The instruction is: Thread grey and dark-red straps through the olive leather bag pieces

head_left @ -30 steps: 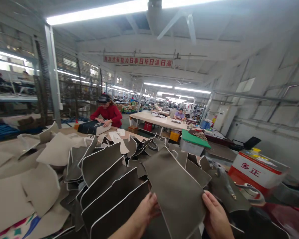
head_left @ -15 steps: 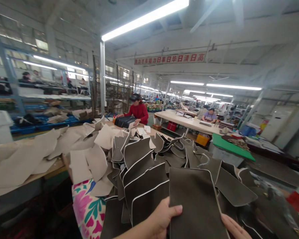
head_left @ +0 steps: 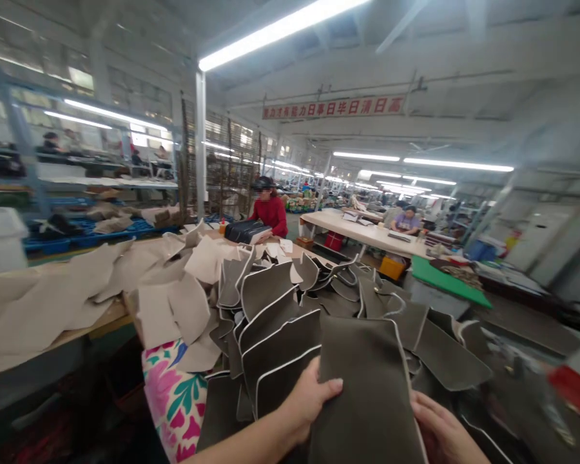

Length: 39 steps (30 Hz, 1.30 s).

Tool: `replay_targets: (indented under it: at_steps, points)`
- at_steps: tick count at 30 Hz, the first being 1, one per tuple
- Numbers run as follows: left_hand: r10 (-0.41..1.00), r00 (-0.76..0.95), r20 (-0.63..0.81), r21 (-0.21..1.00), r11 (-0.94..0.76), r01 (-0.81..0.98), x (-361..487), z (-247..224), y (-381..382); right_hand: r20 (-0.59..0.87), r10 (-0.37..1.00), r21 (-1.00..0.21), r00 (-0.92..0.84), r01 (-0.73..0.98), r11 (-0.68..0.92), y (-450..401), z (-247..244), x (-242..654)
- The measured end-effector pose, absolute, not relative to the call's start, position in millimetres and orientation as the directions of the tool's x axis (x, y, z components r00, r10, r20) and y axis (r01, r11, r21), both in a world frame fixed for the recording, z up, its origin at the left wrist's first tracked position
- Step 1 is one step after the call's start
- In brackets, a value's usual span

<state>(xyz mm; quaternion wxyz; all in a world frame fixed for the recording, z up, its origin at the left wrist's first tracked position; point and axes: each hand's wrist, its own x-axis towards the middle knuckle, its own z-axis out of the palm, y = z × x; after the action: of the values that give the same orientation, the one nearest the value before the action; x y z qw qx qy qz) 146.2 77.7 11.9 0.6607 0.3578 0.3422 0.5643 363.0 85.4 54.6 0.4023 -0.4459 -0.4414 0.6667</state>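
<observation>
A dark olive panel with a pale edge (head_left: 365,380) is held up in front of me between both hands. My left hand (head_left: 309,399) grips its left edge, thumb across the front face and fingers hidden behind. At its right edge, my right hand (head_left: 437,422) has its fingers bent around the border. Beside the left hand, several similar dark panels with white edges (head_left: 280,341) lean in an overlapping row. More dark pieces (head_left: 447,354) are heaped behind and to the right.
Beige pieces (head_left: 82,283) cover the table at left. Floral cloth (head_left: 176,399) hangs at the near edge. Across the table sits a person in red (head_left: 270,212) beside a dark stack (head_left: 244,231). A green board (head_left: 449,280) lies at right.
The held panel and both hands have shifted slightly left and up in view. More of the right hand shows along the panel's right edge.
</observation>
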Motion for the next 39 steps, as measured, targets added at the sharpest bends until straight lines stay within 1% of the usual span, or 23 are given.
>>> replay_targets:
  at_steps: [1,2,3,4,5,6,7,8,10,13,16,18,22,26,29,34,36,39]
  points:
    - [0.999,0.041,0.028,0.932,-0.011,-0.361,144.1,14.2,79.3,-0.202,0.935,-0.959,-0.292,-0.136,-0.249,82.9,61.5,358.3]
    - [0.989,-0.06,0.138,0.975,-0.146,-0.167,141.5,18.1,81.4,-0.167,0.936,-0.97,-0.309,-0.117,-0.212,81.9,68.6,354.6]
    - [0.948,-0.124,0.292,0.956,-0.287,0.059,138.9,23.8,83.7,-0.144,0.936,-0.98,-0.322,-0.083,-0.179,82.1,75.6,351.9]
    - [0.881,-0.127,0.456,0.87,-0.412,0.271,136.4,31.3,85.7,-0.125,0.935,-0.989,-0.333,-0.036,-0.146,83.1,82.3,349.9]
    - [0.794,-0.057,0.606,0.73,-0.526,0.436,134.6,40.3,87.0,-0.108,0.933,-0.994,-0.342,0.017,-0.109,84.6,88.4,348.2]
    - [0.7,0.057,0.712,0.567,-0.621,0.541,133.6,50.4,87.5,-0.093,0.931,-0.995,-0.352,0.072,-0.072,86.2,93.7,346.5]
    - [0.617,0.183,0.766,0.415,-0.69,0.593,133.5,60.9,87.5,-0.081,0.926,-0.992,-0.37,0.121,-0.038,87.9,98.1,344.7]
    - [0.552,0.299,0.778,0.287,-0.737,0.612,134.4,71.1,87.1,-0.072,0.918,-0.987,-0.39,0.162,-0.009,89.4,101.5,342.8]
    - [0.478,0.468,0.743,0.11,-0.777,0.619,137.6,87.9,87.5,-0.066,0.902,-0.976,-0.426,0.214,0.03,92.3,105.4,338.9]
    - [0.43,0.612,0.664,-0.053,-0.789,0.612,142.4,99.0,93.0,-0.082,0.887,-0.961,-0.454,0.272,0.051,95.6,105.7,334.7]
    - [0.359,0.664,0.656,-0.164,-0.791,0.589,142.6,96.3,103.0,-0.098,0.882,-0.947,-0.46,0.316,0.06,98.7,102.7,332.6]
    - [0.331,0.652,0.682,-0.202,-0.772,0.603,139.8,91.8,111.1,-0.106,0.887,-0.943,-0.45,0.328,0.054,101.7,100.0,331.7]
    - [0.325,0.596,0.734,-0.241,-0.696,0.676,130.7,84.6,125.3,-0.112,0.895,-0.941,-0.432,0.335,0.044,111.8,92.8,332.4]
    - [0.363,0.559,0.745,-0.235,-0.641,0.731,125.8,77.7,131.0,-0.086,0.894,-0.901,-0.439,0.417,0.118,124.9,81.1,335.9]
    - [0.443,0.583,0.681,-0.223,-0.633,0.741,128.8,69.5,132.8,-0.064,0.89,-0.849,-0.451,0.493,0.189,132.9,70.4,336.2]
    - [0.593,0.597,0.541,-0.205,-0.595,0.777,136.1,58.9,133.8,-0.06,0.868,-0.823,-0.494,0.516,0.237,137.5,60.2,331.6]
    - [0.596,0.617,0.514,-0.243,-0.588,0.771,136.3,56.9,132.5,-0.062,0.884,-0.794,-0.463,0.56,0.238,137.3,59.1,330.8]
    - [0.526,0.681,0.509,-0.336,-0.607,0.72,134.3,53.7,129.6,-0.033,0.927,-0.707,-0.374,0.664,0.243,134.8,60.5,331.0]
